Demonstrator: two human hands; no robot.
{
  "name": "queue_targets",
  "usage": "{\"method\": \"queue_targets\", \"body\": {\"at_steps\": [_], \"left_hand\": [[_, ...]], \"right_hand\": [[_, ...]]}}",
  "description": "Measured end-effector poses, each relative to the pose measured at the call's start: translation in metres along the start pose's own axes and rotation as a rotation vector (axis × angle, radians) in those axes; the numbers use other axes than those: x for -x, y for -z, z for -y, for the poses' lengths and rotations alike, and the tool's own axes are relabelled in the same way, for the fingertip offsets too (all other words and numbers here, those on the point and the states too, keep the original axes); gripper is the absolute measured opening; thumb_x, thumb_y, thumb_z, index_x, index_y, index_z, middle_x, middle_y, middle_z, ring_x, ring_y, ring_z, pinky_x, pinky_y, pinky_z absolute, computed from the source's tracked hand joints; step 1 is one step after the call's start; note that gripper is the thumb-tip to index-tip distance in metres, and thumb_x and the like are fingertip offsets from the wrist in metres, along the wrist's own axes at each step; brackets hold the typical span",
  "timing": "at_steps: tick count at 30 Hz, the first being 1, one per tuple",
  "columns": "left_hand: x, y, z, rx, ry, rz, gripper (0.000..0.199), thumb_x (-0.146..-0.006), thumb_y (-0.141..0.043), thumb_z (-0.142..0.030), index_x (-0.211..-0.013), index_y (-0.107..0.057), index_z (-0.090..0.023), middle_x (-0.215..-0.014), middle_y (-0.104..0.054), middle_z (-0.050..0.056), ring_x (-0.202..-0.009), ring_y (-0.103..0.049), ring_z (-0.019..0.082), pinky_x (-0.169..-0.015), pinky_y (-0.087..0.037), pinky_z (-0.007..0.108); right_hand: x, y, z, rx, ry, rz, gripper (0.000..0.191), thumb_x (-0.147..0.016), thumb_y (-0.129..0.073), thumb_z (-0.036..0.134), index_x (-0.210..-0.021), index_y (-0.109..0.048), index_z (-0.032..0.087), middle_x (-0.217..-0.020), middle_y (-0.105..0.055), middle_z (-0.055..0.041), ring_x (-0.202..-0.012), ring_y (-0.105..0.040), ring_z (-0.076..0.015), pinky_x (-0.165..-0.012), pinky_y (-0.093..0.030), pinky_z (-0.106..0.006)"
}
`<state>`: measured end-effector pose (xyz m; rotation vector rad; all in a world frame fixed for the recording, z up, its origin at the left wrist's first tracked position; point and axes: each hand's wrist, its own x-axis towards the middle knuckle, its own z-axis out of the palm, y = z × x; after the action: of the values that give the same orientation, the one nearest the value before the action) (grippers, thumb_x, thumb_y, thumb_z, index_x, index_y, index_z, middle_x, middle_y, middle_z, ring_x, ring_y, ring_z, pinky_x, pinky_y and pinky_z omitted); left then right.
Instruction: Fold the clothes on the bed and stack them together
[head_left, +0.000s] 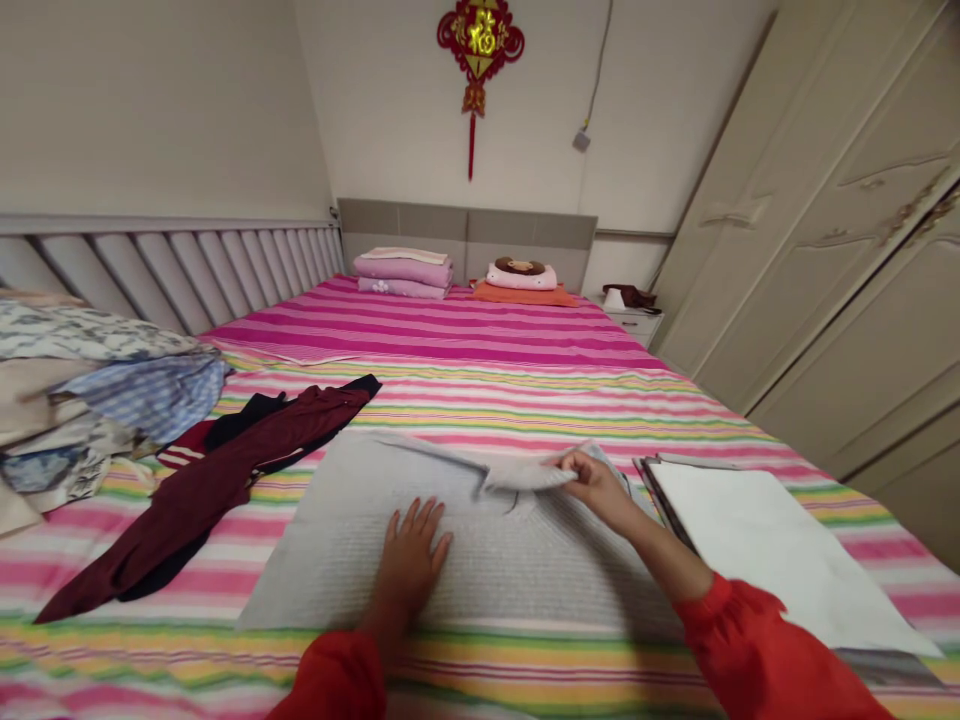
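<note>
One bed (450,385), spread with two striped covers, one pink and one many-coloured, fills most of the view. One wardrobe (787,230) stands along the right side, one pale slatted rail (210,265) runs along the left, and one grey headboard (532,228) stands at the far end. One heap of clothes (154,385), too tangled to count, lies at the left edge. One grey garment (517,570) lies spread out at the near middle of the bed, under the two hands. To its left is one long dark red garment (202,490) with black cloth partly under it; to its right, one flat white pile (772,550), its layers not countable. Two stacks of bedding, one purple (403,268) and one pink and orange (521,293), sit before the headboard. One red hanging (480,40) is on the wall. The left hand (411,555) is open, fingers slightly spread, palm down on the grey garment. The right hand (596,490) is closed, thumb and fingers pinching a raised edge of the same garment.
</note>
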<state>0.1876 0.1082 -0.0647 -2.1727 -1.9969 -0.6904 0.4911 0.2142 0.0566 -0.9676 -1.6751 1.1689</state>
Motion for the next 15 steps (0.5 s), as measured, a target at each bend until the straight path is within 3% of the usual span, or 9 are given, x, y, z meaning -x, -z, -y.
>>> {"method": "queue_targets", "body": {"at_steps": [5, 11, 15], "left_hand": [[0.0, 0.001, -0.002, 0.013, 0.008, -0.021, 0.043, -0.093, -0.044, -0.038, -0.133, -0.057, -0.026, -0.14, -0.056, 0.008, -0.133, -0.047, 0.03, -0.111, -0.033, 0.056], [-0.002, 0.008, -0.006, 0.001, 0.025, 0.014, 0.043, -0.093, -0.044, -0.037, -0.133, -0.056, -0.026, -0.139, -0.057, 0.008, -0.133, -0.047, 0.03, -0.111, -0.033, 0.055], [0.0, 0.008, -0.006, 0.018, 0.027, 0.014, 0.044, -0.094, -0.043, -0.039, -0.134, -0.055, -0.024, -0.138, -0.058, 0.008, -0.133, -0.047, 0.029, -0.113, -0.03, 0.056]], "right_hand": [[0.058, 0.001, -0.022, 0.051, -0.065, 0.062, 0.039, -0.066, -0.075, 0.05, -0.067, -0.049, 0.022, -0.094, -0.072, -0.0113, -0.085, -0.065, -0.0238, -0.075, -0.049, -0.036], [0.077, 0.007, -0.023, 0.005, -0.076, -0.016, 0.044, -0.066, -0.075, 0.057, -0.066, -0.047, 0.022, -0.09, -0.072, -0.01, -0.082, -0.064, -0.0227, -0.075, -0.049, -0.035], [0.089, 0.012, -0.035, 0.041, -0.115, 0.007, 0.042, -0.066, -0.074, 0.054, -0.063, -0.047, 0.022, -0.083, -0.072, -0.0088, -0.077, -0.064, -0.0222, -0.071, -0.05, -0.034]]}}
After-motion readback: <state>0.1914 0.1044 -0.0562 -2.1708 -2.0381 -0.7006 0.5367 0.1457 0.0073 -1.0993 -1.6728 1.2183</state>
